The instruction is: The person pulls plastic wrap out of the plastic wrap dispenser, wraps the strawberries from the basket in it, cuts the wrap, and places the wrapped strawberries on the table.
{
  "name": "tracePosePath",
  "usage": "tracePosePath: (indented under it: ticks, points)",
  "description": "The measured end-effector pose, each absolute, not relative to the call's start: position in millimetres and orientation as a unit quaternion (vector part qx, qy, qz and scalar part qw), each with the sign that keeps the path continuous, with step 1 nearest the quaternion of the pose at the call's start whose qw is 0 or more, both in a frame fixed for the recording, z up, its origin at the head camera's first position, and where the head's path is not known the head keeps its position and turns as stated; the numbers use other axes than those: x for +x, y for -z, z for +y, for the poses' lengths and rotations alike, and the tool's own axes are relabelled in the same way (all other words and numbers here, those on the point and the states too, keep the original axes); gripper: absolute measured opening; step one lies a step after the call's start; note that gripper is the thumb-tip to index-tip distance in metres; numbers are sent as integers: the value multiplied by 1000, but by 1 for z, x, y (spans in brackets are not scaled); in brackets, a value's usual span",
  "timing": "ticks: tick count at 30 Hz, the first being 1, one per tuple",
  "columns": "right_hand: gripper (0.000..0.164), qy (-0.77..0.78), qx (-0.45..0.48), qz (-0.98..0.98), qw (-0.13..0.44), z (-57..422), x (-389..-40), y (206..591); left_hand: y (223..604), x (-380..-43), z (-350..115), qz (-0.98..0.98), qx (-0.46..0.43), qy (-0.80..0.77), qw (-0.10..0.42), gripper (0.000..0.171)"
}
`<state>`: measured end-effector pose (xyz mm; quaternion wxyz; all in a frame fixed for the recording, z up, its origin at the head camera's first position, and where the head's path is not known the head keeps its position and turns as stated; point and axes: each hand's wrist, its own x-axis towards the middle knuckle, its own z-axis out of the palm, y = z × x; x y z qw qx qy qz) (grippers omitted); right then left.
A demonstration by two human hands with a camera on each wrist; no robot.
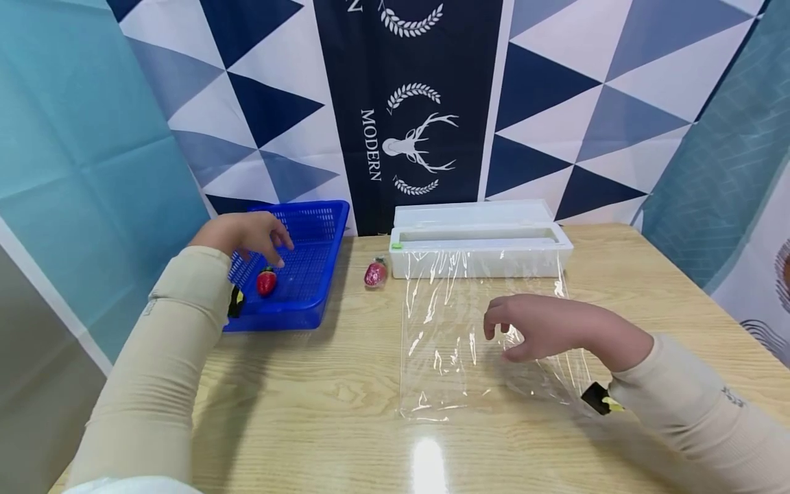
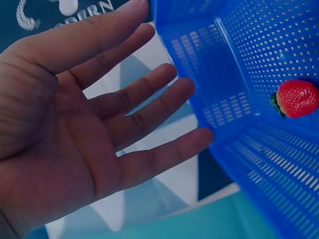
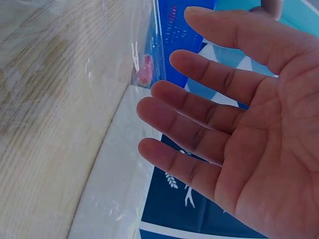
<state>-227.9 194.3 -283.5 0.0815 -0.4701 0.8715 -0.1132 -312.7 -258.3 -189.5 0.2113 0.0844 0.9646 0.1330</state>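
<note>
My left hand [image 1: 249,235] hovers over the blue plastic basket [image 1: 333,264], fingers spread and nothing held. Inside the basket, below those fingers, lies a red strawberry [image 1: 267,282] with a green top; the left wrist view shows this strawberry [image 2: 297,98] against the perforated basket wall. My right hand [image 1: 543,326] is above a sheet of clear plastic wrap [image 1: 432,357], its fingers loosely bent with nothing in them. The sheet hangs from a white wrap dispenser box [image 1: 481,263] and spreads forward on the table. Between basket and box sits a strawberry in clear wrap [image 1: 375,273].
The dispenser's lid [image 1: 472,213] is raised at the back. Everything stands on a light wooden table [image 1: 308,412]. Behind it hangs a patterned cloth [image 1: 426,103], with a teal cloth [image 1: 80,137] at the left side.
</note>
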Motion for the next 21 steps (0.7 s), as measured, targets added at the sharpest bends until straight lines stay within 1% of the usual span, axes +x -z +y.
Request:
tracePosePath:
  ticks: [2, 5, 10, 11, 13, 16, 18, 19, 21]
  points:
    - [20, 113, -467, 873, 83, 196, -228, 284, 189, -320, -260, 959, 60, -156, 229, 49]
    - [20, 115, -464, 874, 85, 198, -229, 285, 188, -333, -266, 954, 40, -172, 242, 55]
    - [20, 116, -465, 873, 85, 198, -231, 287, 194, -352, -280, 948, 17, -204, 243, 65]
    - [20, 117, -467, 872, 85, 198, -231, 287, 197, -354, -283, 947, 5, -216, 239, 68]
    - [20, 117, -465, 873, 87, 198, -232, 288, 206, -359, -290, 944, -21, -243, 223, 69]
    - [19, 121, -463, 874, 87, 199, -232, 290, 222, -364, -300, 934, -77, -297, 182, 72]
    - [19, 123, -462, 874, 87, 200, -232, 292, 234, -365, -306, 927, -108, -319, 168, 74]
    - [19, 125, -463, 873, 87, 201, -232, 292, 239, -366, -308, 919, -127, -332, 171, 77]
    - [19, 129, -466, 871, 88, 203, -233, 293, 250, -369, -312, 904, -159, -345, 199, 80]
